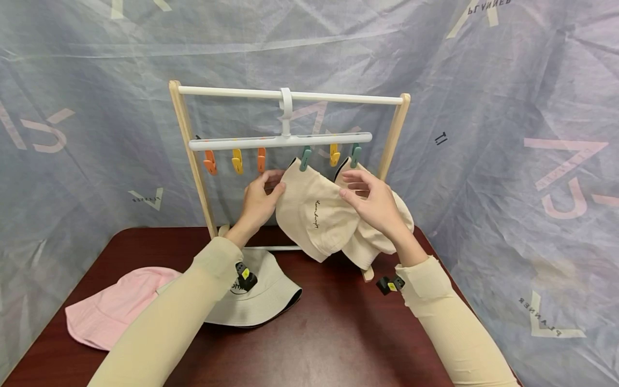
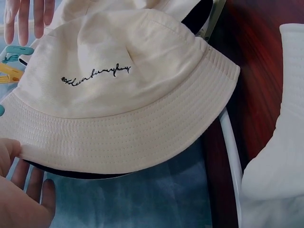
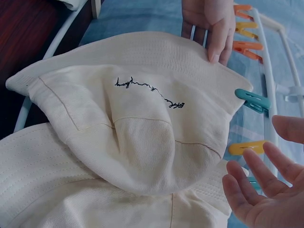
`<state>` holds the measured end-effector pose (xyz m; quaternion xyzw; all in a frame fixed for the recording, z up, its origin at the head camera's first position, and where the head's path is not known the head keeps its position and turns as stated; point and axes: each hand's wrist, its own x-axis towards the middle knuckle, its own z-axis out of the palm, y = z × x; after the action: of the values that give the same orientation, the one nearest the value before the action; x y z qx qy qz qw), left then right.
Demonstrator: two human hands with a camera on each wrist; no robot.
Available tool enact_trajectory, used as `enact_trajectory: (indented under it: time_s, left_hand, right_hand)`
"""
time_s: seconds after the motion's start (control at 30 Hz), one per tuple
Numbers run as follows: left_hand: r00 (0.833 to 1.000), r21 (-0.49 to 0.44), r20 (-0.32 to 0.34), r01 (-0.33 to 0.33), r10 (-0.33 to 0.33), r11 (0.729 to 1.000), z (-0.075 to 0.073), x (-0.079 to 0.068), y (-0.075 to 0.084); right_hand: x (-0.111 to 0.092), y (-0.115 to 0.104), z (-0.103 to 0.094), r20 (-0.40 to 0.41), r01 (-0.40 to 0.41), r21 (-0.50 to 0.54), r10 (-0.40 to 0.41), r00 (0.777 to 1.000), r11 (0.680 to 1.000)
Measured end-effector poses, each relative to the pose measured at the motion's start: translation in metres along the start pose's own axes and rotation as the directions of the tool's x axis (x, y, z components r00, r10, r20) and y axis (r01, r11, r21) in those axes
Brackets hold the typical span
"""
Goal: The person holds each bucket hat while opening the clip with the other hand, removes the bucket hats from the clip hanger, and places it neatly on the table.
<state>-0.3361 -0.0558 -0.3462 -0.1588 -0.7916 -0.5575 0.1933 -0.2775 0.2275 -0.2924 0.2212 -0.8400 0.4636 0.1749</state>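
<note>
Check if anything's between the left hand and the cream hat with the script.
Nothing visible: the left hand is right at the brim of the cream hat. The green clip sits above, and the second cream hat hangs on the far side; neither blocks it.

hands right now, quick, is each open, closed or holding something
Left hand: pinching the lettered cream hat at its edge.
Right hand: open, holding nothing.
</note>
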Motion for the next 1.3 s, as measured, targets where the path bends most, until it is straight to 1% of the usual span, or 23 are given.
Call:
enact_trajectory:
  time_s: [0.2,0.47,0.63,0.9,1.0,1.17,1.3]
  left_hand:
    - [1.0,-0.022,-0.02,0.01,-0.011,1.0,0.001,-0.001,0.001]
    - [0.999,-0.038,-0.041,0.012,-0.014,0.999,0.001,-0.002,0.002]
    - [0.999,-0.033,-0.036,0.021,-0.022,0.999,0.0,-0.003,0.002]
    - [0.998,-0.031,-0.039,0.042,-0.044,0.999,0.001,-0.006,0.001]
    - [0.998,-0.043,-0.037,0.051,-0.052,0.998,0.001,-0.006,0.0]
    - [0.998,-0.048,-0.032,0.054,-0.056,0.997,0.001,-0.007,0.0]
    - [0.998,-0.048,-0.027,0.053,-0.055,0.997,0.0,-0.007,0.0]
  right_hand:
    - [-0.001,-0.001,0.0,0.005,-0.006,0.004,0.006,1.0,1.0]
    - [0.002,-0.008,0.006,0.007,0.001,0.056,-0.001,1.0,0.998]
    - [0.009,-0.016,0.01,0.02,0.003,0.097,-0.005,1.0,0.995]
    - [0.026,-0.03,0.027,0.04,0.019,0.185,-0.027,0.999,0.983]
    - [0.032,-0.034,0.032,0.054,0.017,0.193,-0.028,0.998,0.981]
    - [0.039,-0.039,0.038,0.085,0.001,0.166,-0.015,0.996,0.986]
    - [0.043,-0.042,0.041,0.09,-0.025,0.149,0.012,0.996,0.988]
